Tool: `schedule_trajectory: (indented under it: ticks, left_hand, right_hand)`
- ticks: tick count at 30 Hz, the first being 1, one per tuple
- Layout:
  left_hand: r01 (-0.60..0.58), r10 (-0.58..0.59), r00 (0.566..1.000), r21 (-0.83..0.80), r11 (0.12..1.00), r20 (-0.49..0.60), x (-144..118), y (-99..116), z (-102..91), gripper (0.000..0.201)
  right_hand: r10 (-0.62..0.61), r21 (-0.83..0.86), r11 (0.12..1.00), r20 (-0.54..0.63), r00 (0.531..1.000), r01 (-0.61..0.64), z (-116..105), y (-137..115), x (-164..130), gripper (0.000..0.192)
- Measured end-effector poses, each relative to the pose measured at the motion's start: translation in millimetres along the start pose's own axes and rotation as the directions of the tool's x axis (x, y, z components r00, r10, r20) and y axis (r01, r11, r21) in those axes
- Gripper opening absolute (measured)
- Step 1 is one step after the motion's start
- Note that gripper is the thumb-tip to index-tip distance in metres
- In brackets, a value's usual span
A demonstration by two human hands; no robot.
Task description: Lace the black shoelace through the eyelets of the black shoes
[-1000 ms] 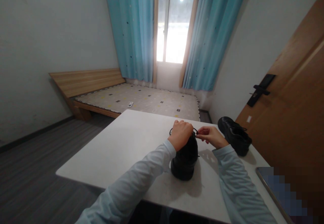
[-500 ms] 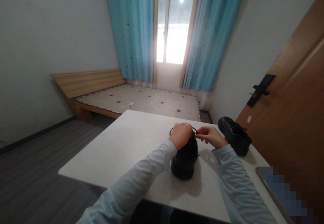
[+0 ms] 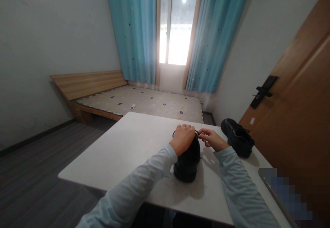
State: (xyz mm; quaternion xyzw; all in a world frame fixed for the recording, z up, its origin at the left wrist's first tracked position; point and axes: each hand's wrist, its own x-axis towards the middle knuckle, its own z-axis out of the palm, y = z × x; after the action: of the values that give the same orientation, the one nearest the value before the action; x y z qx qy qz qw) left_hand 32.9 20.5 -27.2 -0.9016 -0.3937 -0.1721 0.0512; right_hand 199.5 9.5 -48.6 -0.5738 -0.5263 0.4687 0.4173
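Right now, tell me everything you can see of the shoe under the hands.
The black shoe stands upright on the white table, its rounded end facing the camera. It looks like matte leather with a thick sole. The left hand rests on its top; the right hand pinches a thin black lace beside it.

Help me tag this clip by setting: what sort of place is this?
Most likely a bedroom: a low wooden bed, blue curtains at a window, a wooden door. Both hands work a black shoe on a white table.
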Motion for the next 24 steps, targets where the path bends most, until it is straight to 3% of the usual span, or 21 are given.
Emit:
schedule_trajectory:
  ticks: [4, 11, 16, 18, 20, 24]
  left_hand:
    - [0.005, -0.006, 1.0, -0.019, 1.0, -0.018, -2, -7, -8.7, 0.018]
    - [0.085, -0.092, 0.994, -0.128, 0.988, -0.051, -9, -35, -27.0, 0.013]
    - [0.088, -0.141, 0.985, -0.418, 0.904, -0.097, -17, -62, -30.5, 0.008]
    - [0.059, -0.159, 0.98, -0.58, 0.812, -0.123, -18, -71, -27.9, 0.009]
    - [0.031, -0.19, 0.974, -0.752, 0.659, -0.126, -19, -79, -22.2, 0.012]
    - [0.031, -0.292, 0.956, -0.985, 0.17, -0.021, -18, -81, -7.4, 0.019]
  right_hand:
    - [-0.034, 0.133, 0.991, -0.003, 0.999, 0.034, 3, -3, -3, 0.022]
    - [-0.07, 0.177, 0.981, -0.072, 0.995, 0.081, 1, -9, -7, 0.027]
    - [-0.046, 0.203, 0.977, -0.102, 0.994, 0.066, -5, -9, -7, 0.031]
    - [-0.025, 0.214, 0.976, -0.098, 0.995, 0.045, -6, -8, -6, 0.033]
    - [-0.005, 0.212, 0.977, -0.093, 0.996, 0.025, -5, -6, -4, 0.036]
    - [-0.029, 0.1, 0.994, -0.104, 0.994, 0.039, -3, -2, 1, 0.044]
